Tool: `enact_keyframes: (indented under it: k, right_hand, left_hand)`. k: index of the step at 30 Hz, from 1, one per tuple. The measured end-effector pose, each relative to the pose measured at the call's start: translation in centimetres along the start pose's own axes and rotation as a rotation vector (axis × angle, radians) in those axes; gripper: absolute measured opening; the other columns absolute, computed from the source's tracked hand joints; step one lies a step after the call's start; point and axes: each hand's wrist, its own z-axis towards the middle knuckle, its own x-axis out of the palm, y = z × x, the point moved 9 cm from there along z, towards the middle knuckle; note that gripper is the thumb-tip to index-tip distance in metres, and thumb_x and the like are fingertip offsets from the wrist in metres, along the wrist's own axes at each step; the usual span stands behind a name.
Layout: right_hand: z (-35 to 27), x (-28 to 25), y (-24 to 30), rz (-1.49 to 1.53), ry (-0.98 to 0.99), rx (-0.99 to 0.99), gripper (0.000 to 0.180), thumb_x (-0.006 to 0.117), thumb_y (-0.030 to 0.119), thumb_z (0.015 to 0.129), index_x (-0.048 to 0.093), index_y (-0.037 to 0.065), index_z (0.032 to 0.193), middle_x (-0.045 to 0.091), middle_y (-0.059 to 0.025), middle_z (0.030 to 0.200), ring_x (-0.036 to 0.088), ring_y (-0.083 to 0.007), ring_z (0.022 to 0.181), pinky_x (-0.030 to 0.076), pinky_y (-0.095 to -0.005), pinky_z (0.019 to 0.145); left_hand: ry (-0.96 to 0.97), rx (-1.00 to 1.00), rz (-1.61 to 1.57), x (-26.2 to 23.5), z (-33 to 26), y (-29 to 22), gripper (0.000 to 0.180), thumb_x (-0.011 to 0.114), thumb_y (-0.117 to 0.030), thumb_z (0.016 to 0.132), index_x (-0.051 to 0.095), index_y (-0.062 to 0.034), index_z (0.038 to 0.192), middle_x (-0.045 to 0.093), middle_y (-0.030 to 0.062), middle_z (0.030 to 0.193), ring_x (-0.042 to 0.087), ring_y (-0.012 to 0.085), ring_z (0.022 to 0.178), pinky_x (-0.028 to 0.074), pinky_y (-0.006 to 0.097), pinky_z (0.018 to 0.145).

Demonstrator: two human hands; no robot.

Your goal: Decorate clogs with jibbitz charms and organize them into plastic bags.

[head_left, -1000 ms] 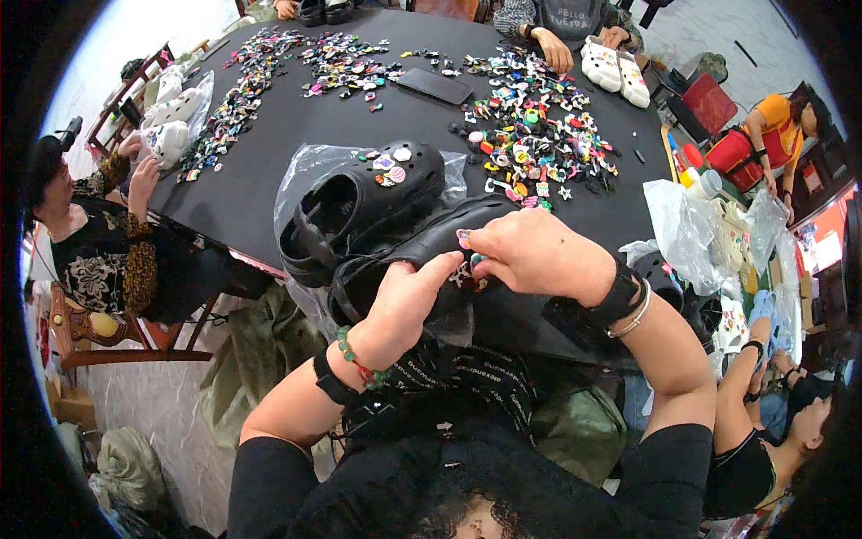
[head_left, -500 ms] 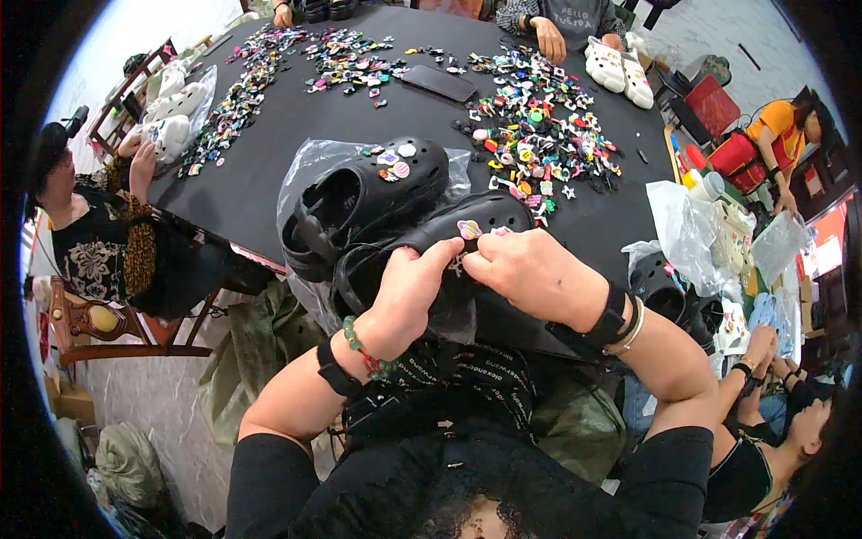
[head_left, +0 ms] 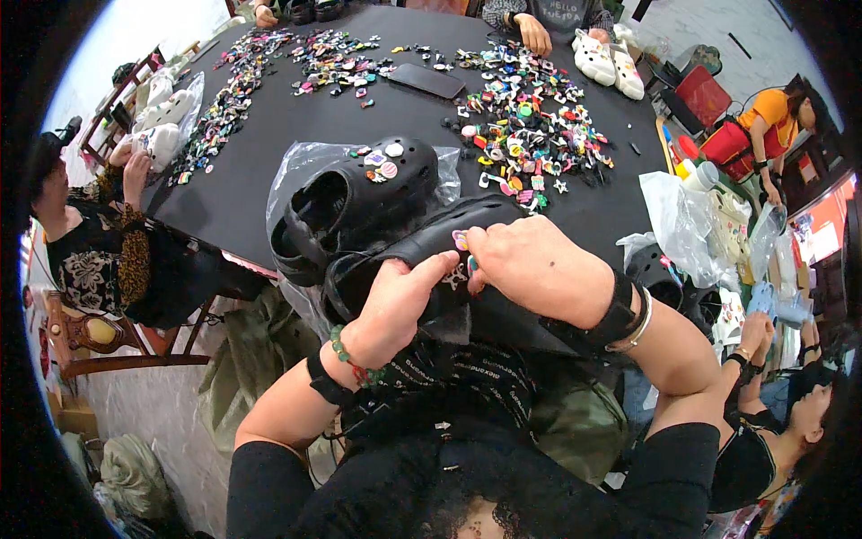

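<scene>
One black clog (head_left: 420, 241) lies tilted at the table's near edge. My left hand (head_left: 395, 301) is closed on its side, the thumb lying along the upper. With bent fingers my right hand (head_left: 534, 269) pinches at the clog's top, and a bit of teal charm shows at the fingertips. A pink, purple and yellow charm (head_left: 461, 240) touches my right index finger. Below it, a white charm (head_left: 455, 277) sits on the shoe. The other black clog (head_left: 386, 180), bearing several charms near the toe, rests behind on a clear plastic bag (head_left: 292, 184).
Loose charms (head_left: 530, 117) are heaped at the right, with more piles (head_left: 220, 117) at the left. A dark phone-like slab (head_left: 426, 81) lies between. White clogs (head_left: 611, 65) stand far right. Several people sit around; bags and shoes (head_left: 709, 216) crowd the right side.
My right hand has turned and its fingers have curled more at the clog's top, by the colourful charm. My left thumb stays on the shoe. The whole view has shifted slightly.
</scene>
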Motion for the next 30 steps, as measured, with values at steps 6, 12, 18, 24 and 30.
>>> enact_keyframes:
  k: [6,12,18,24,30]
  right_hand:
    - [0.1,0.3,0.1,-0.028,-0.033,-0.062,0.038,0.069,0.022,0.084,0.061,0.001,0.115,0.066,-0.0131,0.076,0.067,-0.0308,0.073,0.052,-0.0403,0.064]
    - [-0.2,0.4,1.1,-0.005,0.005,-0.043,0.01,0.061,0.015,0.086,0.062,0.005,0.087,0.067,-0.0137,0.072,0.068,-0.0323,0.067,0.053,-0.0434,0.06]
    - [-0.3,0.7,1.4,-0.041,0.015,-0.094,0.008,0.061,0.011,0.083,0.059,0.004,0.087,0.066,-0.013,0.072,0.068,-0.031,0.067,0.053,-0.0418,0.059]
    - [-1.7,7.4,5.1,0.001,0.282,-0.288,0.01,0.06,0.009,0.077,0.06,0.004,0.085,0.064,-0.0125,0.076,0.068,-0.0313,0.075,0.056,-0.0402,0.065]
    - [-1.6,9.8,4.5,0.212,0.329,-0.148,0.018,0.06,0.021,0.087,0.062,0.003,0.085,0.067,-0.0177,0.071,0.068,-0.0365,0.066,0.056,-0.0458,0.059]
  left_hand:
    - [-0.036,0.099,0.07,0.3,0.0,-0.4,0.024,0.064,-0.01,0.092,0.067,-0.0017,0.114,0.068,0.0007,0.103,0.062,0.007,0.088,0.05,0.024,0.076]
    - [-0.07,0.154,0.174,0.5,-0.5,-0.6,0.025,0.066,-0.013,0.092,0.067,-0.0012,0.115,0.069,0.0003,0.105,0.061,0.0074,0.092,0.048,0.024,0.081]
    - [-0.035,0.124,0.04,0.6,0.2,-0.4,0.024,0.062,-0.009,0.092,0.067,-0.0005,0.113,0.069,0.0016,0.102,0.062,0.0083,0.089,0.051,0.026,0.078]
    - [-0.044,-0.051,-0.078,0.4,2.0,-0.4,0.025,0.06,-0.009,0.089,0.067,-0.0005,0.111,0.07,0.0052,0.101,0.065,0.0134,0.089,0.053,0.03,0.079]
    - [-0.03,-0.132,-0.16,-0.3,2.9,-0.7,0.028,0.064,-0.014,0.089,0.065,0.0014,0.112,0.07,0.0104,0.101,0.07,0.0188,0.083,0.059,0.032,0.074]
